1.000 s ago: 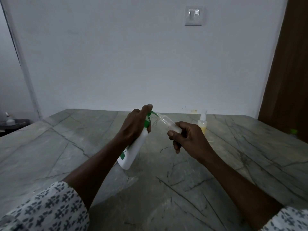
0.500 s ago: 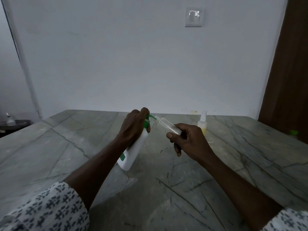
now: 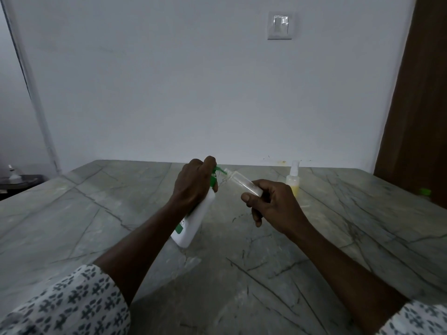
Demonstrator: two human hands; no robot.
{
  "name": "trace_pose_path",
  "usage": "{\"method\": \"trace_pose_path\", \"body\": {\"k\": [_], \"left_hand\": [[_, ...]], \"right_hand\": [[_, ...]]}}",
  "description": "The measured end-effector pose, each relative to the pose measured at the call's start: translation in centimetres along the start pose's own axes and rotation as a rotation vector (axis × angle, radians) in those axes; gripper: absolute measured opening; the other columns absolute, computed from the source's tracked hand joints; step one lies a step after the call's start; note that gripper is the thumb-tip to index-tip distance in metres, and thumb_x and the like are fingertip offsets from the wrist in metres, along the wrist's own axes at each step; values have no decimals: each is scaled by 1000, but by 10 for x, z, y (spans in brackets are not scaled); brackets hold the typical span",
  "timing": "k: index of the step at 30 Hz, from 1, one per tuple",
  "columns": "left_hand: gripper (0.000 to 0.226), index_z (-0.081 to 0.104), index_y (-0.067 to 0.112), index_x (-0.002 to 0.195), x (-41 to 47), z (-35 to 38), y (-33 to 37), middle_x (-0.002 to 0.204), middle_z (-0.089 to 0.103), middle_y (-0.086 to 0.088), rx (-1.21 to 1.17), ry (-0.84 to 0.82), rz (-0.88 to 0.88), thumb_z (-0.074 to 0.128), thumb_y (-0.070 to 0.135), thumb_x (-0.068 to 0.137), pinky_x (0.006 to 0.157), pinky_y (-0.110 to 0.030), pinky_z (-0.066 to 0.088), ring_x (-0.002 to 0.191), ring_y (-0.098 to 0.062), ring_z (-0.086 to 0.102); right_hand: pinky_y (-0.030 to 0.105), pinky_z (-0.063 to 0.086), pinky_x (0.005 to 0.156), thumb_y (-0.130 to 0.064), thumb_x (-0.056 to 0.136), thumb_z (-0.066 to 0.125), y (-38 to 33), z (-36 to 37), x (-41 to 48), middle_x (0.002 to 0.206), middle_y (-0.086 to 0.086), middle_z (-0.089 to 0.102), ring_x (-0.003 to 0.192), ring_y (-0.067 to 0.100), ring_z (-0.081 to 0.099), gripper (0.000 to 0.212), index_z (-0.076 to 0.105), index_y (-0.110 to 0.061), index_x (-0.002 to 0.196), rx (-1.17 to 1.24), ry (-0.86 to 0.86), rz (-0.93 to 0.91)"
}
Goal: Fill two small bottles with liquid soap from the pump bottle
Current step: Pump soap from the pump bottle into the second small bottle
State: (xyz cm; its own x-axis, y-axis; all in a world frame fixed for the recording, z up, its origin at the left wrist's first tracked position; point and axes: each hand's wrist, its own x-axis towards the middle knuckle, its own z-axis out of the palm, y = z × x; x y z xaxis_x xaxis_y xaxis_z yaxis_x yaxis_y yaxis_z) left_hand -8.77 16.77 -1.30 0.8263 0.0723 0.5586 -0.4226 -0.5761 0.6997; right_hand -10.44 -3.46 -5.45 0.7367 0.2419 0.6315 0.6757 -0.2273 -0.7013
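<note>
clear small bottle, seemingly empty

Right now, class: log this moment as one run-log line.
left hand: presses pump bottle | right hand: holds clear bottle at nozzle | capped bottle: holds yellow soap

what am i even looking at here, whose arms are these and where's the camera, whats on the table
There is no machine here: these are a person's two bare arms, filmed by one wide-angle camera worn on their head, looking forward and down. That is why the arms reach in from the bottom edge.

The left hand grips a white pump bottle with a green pump top, tilted, its base on the grey stone table. The right hand holds a small clear bottle, tipped so its open mouth meets the green nozzle. It looks nearly empty.

Farther back on the table stands a second small bottle with yellowish liquid and a spray top. A light switch is on the wall behind.
</note>
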Motion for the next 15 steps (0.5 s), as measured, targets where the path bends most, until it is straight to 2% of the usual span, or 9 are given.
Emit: {"method": "trace_pose_path", "body": {"k": [4,6,11,15], "left_hand": [[80,66,12,45,0,1,-2,53,68,-4,13,23,-24,25,67,87,85,-45,52,63,-25,65],[87,65,14,43,0,2,-2,53,67,-5,38,36,-22,21,75,86,85,-43,51,63,-24,65],[75,64,9,45,-2,1,2,53,67,-3,39,65,1,26,56,89,76,-35,50,60,-22,62],[60,62,8,44,-1,-1,3,53,67,1,58,84,-14,29,42,82,79,-40,51,64,-25,60]], "right_hand": [[30,50,46,-19,90,69,0,0,1,62,19,66,40,24,59,5,67,-19,94,9,17,-6],[30,50,46,-20,90,69,0,-1,1,62,18,66,40,24,59,4,68,-20,94,8,26,-11],[29,50,46,-18,90,69,-2,-1,0,60,17,65,40,22,59,6,68,-17,95,0,32,-9],[30,50,47,-18,89,70,-1,0,0,53,8,64,39,21,59,8,68,-17,96,-16,10,-6]]}}
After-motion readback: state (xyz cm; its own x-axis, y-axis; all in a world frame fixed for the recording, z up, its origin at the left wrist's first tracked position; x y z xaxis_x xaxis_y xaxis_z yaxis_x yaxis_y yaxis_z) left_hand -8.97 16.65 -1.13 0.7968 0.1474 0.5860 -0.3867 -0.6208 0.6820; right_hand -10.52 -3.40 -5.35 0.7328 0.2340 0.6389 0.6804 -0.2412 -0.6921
